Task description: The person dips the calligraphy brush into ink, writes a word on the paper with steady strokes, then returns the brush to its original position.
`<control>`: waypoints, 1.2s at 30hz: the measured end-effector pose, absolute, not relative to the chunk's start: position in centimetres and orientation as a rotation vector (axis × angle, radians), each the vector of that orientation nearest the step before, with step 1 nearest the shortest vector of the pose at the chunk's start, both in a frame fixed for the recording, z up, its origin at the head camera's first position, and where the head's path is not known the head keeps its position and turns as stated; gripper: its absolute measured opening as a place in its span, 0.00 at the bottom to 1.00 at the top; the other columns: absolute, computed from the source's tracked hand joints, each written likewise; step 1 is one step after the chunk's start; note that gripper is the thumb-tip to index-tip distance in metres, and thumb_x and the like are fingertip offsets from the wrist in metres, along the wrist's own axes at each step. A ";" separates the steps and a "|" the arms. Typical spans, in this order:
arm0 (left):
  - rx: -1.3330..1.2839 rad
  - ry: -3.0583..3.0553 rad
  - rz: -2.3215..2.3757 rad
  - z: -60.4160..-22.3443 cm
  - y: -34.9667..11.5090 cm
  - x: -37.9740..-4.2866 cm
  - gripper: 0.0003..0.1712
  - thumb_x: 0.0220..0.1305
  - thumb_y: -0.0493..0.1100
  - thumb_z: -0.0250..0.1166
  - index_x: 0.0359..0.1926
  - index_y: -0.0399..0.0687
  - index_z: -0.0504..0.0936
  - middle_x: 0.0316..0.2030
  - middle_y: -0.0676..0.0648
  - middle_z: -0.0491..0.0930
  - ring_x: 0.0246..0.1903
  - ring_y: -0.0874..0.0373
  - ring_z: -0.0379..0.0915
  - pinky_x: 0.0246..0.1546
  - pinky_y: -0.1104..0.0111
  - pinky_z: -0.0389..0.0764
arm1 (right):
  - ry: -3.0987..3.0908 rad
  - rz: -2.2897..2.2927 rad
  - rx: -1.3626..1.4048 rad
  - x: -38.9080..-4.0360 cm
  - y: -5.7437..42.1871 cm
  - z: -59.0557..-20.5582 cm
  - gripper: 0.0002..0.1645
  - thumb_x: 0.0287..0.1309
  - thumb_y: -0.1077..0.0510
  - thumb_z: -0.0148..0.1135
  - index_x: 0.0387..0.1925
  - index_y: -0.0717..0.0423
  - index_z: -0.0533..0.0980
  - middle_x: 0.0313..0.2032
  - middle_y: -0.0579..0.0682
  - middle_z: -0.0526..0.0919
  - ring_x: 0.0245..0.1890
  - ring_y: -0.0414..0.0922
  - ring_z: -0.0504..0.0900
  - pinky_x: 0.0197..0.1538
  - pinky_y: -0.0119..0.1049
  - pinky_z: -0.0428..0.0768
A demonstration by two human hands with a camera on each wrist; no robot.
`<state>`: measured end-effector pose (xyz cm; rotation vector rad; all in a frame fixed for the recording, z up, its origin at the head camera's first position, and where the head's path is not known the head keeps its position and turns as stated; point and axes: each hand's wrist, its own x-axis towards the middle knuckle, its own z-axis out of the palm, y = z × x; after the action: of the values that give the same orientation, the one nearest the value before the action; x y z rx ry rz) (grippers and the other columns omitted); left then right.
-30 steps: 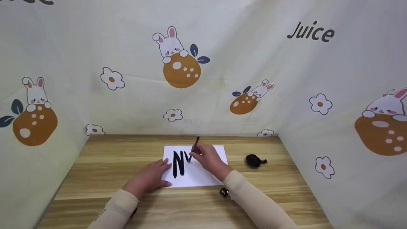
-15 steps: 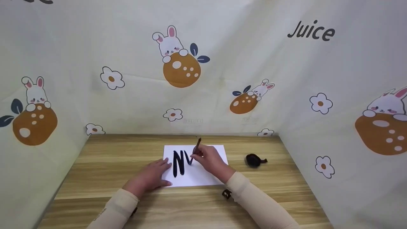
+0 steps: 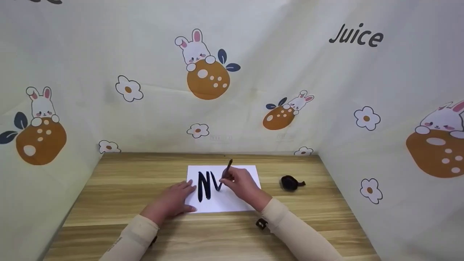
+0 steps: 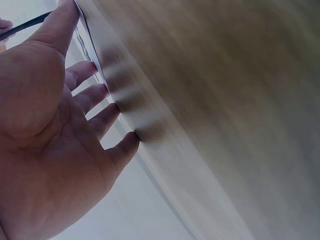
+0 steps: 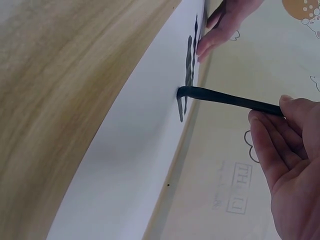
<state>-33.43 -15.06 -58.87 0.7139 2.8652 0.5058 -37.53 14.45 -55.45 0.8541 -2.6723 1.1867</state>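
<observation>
And here's the right hand [image 3: 242,183] over the white paper [image 3: 232,203], its grip pinching the brush [image 3: 227,169] between thumb and fingers. The handle slants up and away; in the right wrist view the tip is down, touching the sheet. That hold, fingers set back along the handle, looks meant to keep skin off the wet-looking black and leave the bristles free to bend.

Across to the left hand [image 3: 174,197]: no grasp in this grip at all, just fingers spread along the paper's left edge, thumb down by the near corner. Probably there to stop the sheet sliding, and placed well to the side so the strokes stay unsmudged.

The black dish [image 3: 289,183] sits on the bench [image 3: 203,235] right of the paper, apart from it, presumably where the brush hand can reach without crossing the writing. What's inside is too dark to tell.

Now the change! Against a second ago, the right hand and brush have shifted rightward and a little nearer the person, and the V-shaped mark [image 3: 214,179] reaches lower. The bold N [image 3: 204,186] beside it looks the same, the left hand has stayed put, and so has the dish.
</observation>
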 end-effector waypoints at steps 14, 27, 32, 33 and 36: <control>0.711 2.861 0.534 -58.6 -15.0 -33.3 0.48 0.68 0.59 0.79 0.79 0.38 0.74 0.82 0.35 0.65 0.81 0.31 0.58 0.78 0.34 0.63 | -2.670 1.165 0.910 -36.8 14.9 -55.2 0.04 0.72 0.57 0.76 0.40 0.51 0.86 0.35 0.39 0.90 0.39 0.35 0.88 0.45 0.34 0.88; 0.737 2.858 0.563 -58.4 -15.1 -33.1 0.48 0.68 0.58 0.79 0.78 0.35 0.75 0.81 0.33 0.66 0.81 0.30 0.59 0.77 0.33 0.64 | -2.655 1.176 0.966 -36.4 15.3 -55.2 0.04 0.71 0.58 0.76 0.40 0.52 0.86 0.35 0.40 0.91 0.39 0.34 0.89 0.46 0.33 0.89; 0.729 2.856 0.570 -58.2 -15.0 -33.0 0.48 0.68 0.57 0.79 0.78 0.36 0.75 0.81 0.33 0.66 0.81 0.30 0.58 0.77 0.32 0.64 | -2.668 1.179 0.957 -36.3 15.4 -55.1 0.05 0.72 0.56 0.76 0.40 0.51 0.86 0.35 0.39 0.91 0.38 0.34 0.88 0.46 0.34 0.89; 0.729 2.856 0.575 -58.2 -15.0 -32.9 0.48 0.67 0.57 0.80 0.78 0.35 0.75 0.81 0.33 0.66 0.81 0.30 0.59 0.76 0.32 0.64 | -2.669 1.182 0.954 -36.3 15.4 -55.1 0.05 0.72 0.57 0.76 0.40 0.51 0.86 0.35 0.39 0.91 0.38 0.34 0.89 0.46 0.34 0.89; 0.727 2.857 0.576 -58.2 -15.0 -32.9 0.48 0.67 0.57 0.80 0.78 0.35 0.75 0.81 0.33 0.66 0.81 0.30 0.59 0.76 0.31 0.64 | -2.665 1.186 0.952 -36.3 15.5 -55.1 0.04 0.72 0.57 0.76 0.40 0.51 0.86 0.35 0.40 0.91 0.39 0.35 0.89 0.46 0.34 0.89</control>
<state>-32.91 -15.04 -58.17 0.7271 2.8566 0.5763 -36.26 15.46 -55.07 0.9516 -2.6652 1.1857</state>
